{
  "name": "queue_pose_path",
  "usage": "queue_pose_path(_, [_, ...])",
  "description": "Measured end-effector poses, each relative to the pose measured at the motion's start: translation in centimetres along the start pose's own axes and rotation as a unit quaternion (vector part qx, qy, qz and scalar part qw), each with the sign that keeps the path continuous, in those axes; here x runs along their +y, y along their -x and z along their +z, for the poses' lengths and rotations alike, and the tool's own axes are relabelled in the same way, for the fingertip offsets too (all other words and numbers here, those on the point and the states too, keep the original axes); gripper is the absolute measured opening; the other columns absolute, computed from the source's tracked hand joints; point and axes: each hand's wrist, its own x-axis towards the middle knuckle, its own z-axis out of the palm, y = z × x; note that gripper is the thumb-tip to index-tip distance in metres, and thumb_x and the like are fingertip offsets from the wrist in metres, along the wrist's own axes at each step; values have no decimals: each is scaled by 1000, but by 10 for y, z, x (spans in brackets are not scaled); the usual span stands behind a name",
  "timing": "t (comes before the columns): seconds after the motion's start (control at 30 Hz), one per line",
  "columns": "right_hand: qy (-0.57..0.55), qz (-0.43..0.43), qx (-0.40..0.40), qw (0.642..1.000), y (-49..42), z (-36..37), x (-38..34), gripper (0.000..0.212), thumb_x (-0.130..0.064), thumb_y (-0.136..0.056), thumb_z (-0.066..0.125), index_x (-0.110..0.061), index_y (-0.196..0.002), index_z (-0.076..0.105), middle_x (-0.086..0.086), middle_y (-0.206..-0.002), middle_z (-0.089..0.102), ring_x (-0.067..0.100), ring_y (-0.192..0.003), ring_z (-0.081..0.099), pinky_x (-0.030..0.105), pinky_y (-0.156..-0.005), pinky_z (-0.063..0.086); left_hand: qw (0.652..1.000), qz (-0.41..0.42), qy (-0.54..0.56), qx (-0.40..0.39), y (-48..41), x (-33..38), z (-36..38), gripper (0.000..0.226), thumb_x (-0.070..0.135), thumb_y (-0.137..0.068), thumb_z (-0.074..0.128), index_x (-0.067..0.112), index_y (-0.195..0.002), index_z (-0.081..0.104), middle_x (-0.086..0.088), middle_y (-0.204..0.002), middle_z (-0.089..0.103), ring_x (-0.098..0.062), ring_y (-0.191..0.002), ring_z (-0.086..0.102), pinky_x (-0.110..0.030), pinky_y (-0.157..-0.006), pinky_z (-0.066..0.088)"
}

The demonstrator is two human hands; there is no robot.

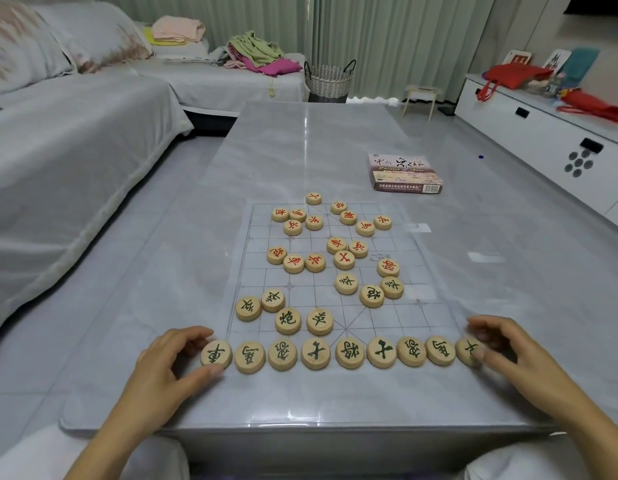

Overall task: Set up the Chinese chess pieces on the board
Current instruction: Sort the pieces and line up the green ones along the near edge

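While left hand [169,362] and right hand [508,348] pinch its ends, row [316,354] along board [404,320] edge (nearest)

**Around the room**

A covered sofa [75,133] is stretching left of the grip of the left hand [169,368]. Folded clothes [255,51] and a woven basket [329,79] are sitting far beyond it. A white cabinet [542,133] is carrying red bags [515,76] beyond the right hand [504,351].

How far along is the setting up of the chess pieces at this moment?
Done: nine dark-lettered pieces stand in a row at the board's near edge. In hand: the left hand pinches the leftmost piece, the right hand the rightmost piece. Left: seven loose dark pieces and the red pieces lie scattered farther out.
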Motion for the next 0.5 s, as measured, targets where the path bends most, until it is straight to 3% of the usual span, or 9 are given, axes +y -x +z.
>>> queue_pose_path(0.07, [-22, 24, 28, 999, -4, 1, -8, 32, -9, -85, 60, -38, -97, 56, -2, -110, 59, 12, -102, 56, 11, -75, 45, 999, -11, 37, 7, 1, 2, 0, 50, 65, -50, 63, 54, -98, 52, 24, -102, 57, -3, -93, 54, -13, -78, 42])
queue_pose_path(0.13, [23, 2, 64, 998, -14, 5, -19, 32, -9, -86, 60, -39, -93, 53, -1, -107, 58, 7, -96, 54, 8, -73, 43, 997, -28, 74, 16, -1, 6, -1, 36, 55, -62, 72, 53, -93, 55, 16, -96, 62, -5, -88, 56, -4, -71, 41])
queue_pose_path(0.23, [109, -60, 54, 991, -37, 18, -44, 32, -13, -85, 63, -43, -88, 52, -6, -99, 55, 3, -93, 51, 5, -72, 38, 997, -16, 37, 69, -13, 15, -3, 32, 19, -77, 70, 46, -88, 58, 8, -91, 61, -3, -85, 55, -3, -68, 40])
queue_pose_path(0.3, [142, -71, 18, 987, -55, 33, -62, 21, -22, -85, 63, -36, -99, 56, -5, -104, 53, 7, -93, 51, 10, -72, 37, 997, 34, -4, 75, -26, 34, -1, 33, 19, -77, 71, 46, -88, 55, 12, -95, 58, 1, -89, 53, -7, -71, 39])
queue_pose_path(0.37, [193, -58, -23, 979, -73, 48, -80, 35, -32, -84, 62, -25, -118, 55, -4, -113, 49, 8, -96, 47, 18, -80, 39, 996, 69, -46, 13, -43, 54, 5, 24, 45, -70, 67, 44, -92, 58, 16, -100, 56, 0, -95, 50, -19, -84, 38])
queue_pose_path(0.4, [219, -49, -46, 973, -81, 55, -89, 44, -37, -84, 62, -23, -124, 51, -4, -117, 47, 9, -99, 46, 23, -84, 41, 992, 82, -88, -36, -53, 62, 10, 38, 57, -64, 59, 41, -98, 61, 15, -106, 54, -2, -103, 47, -27, -91, 36])
queue_pose_path(0.43, [242, -37, -67, 967, -87, 61, -96, 49, -40, -83, 62, -21, -126, 49, -3, -120, 45, 11, -101, 47, 27, -88, 43, 983, 87, -137, -89, -62, 69, 16, 50, 62, -62, 55, 38, -106, 61, 13, -115, 50, -9, -113, 41, -33, -97, 33])
queue_pose_path(0.5, [288, -21, -99, 952, -96, 71, -105, 50, -40, -83, 61, -20, -127, 48, -1, -124, 43, 17, -105, 50, 32, -89, 45, 958, 71, -216, -173, -78, 81, 29, 52, 55, -71, 63, 37, -119, 55, 8, -136, 39, -16, -129, 27, -38, -105, 26])
